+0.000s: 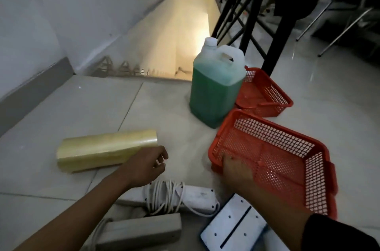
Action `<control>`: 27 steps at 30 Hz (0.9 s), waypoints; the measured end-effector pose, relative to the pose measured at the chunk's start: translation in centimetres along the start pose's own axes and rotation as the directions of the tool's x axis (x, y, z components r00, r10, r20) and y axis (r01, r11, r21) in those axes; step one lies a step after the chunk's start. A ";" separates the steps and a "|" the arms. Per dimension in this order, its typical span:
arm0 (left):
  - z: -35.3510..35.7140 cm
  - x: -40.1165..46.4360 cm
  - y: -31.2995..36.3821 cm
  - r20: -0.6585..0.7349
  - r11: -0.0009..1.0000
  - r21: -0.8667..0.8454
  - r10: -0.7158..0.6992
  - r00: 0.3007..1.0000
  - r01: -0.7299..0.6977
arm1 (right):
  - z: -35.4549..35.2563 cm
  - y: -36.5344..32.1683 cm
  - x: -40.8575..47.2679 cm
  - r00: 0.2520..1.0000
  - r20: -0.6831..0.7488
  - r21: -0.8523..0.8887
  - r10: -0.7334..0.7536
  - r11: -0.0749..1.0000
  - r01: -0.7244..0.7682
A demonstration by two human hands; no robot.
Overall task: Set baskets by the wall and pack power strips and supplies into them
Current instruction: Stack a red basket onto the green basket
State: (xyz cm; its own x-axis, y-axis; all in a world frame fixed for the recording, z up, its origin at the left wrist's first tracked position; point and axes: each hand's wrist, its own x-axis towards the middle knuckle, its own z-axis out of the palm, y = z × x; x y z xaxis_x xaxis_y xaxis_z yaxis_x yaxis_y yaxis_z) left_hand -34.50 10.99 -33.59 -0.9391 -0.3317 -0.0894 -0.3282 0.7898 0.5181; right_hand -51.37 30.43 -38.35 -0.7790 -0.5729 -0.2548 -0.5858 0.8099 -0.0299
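Note:
Two red mesh baskets lie on the tiled floor. The near basket [287, 148] is tilted, and my right hand [236, 170] grips its near left rim. The far basket [273, 94] sits behind it, beside a jug of green liquid [213, 88]. My left hand [148, 164] hovers with loosely curled fingers and holds nothing, just right of a yellowish stack of tape rolls [102, 150] lying on its side. A white power strip wrapped in its cord [185, 197] lies below my hands, and a grey power strip [141, 230] lies nearer me.
A white flat board with a slot and holes [232, 230] lies at the bottom. A stairwell [164, 51] drops away just beyond the floor edge. The wall with a grey skirting [30, 90] runs on the left. Black metal railing posts [273, 30] and chair legs stand at right.

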 end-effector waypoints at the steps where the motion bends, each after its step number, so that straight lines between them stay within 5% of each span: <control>1: 0.3 0.2 0.3 0.005 1.000 0.003 0.009 1.000 -0.009 | -0.2 0.2 0.1 0.999 0.021 0.013 -0.047 0.999 0.047; 15: -0.9 0.5 2.7 -0.120 0.981 0.032 0.192 0.974 -0.190 | -9.0 -7.9 -3.3 0.936 -0.028 0.017 -0.351 0.936 0.352; 19: -2.6 -0.6 1.9 -0.144 0.939 0.251 0.276 0.950 -0.235 | -10.8 -11.2 -5.6 0.847 -0.030 -0.039 -0.530 0.848 0.529; 23: -5.3 -3.2 0.4 -0.151 0.954 0.228 0.232 0.961 -0.194 | -12.2 -14.4 -7.6 0.753 -0.042 -0.118 -0.656 0.752 0.648; 27: -8.4 -8.9 -1.8 -0.309 0.969 0.222 0.175 0.935 -0.108 | -13.3 -18.8 -10.0 0.619 -0.090 -0.175 -0.780 0.624 0.761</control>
State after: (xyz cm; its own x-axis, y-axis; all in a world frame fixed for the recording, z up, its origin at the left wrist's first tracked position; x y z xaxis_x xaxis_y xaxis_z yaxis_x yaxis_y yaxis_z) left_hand -24.74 8.17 -26.53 -0.9040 -0.3311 0.2706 -0.2388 0.9159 0.3227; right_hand -35.56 19.20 -22.35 -0.0453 -0.9979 -0.0473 -0.9979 0.0474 -0.0436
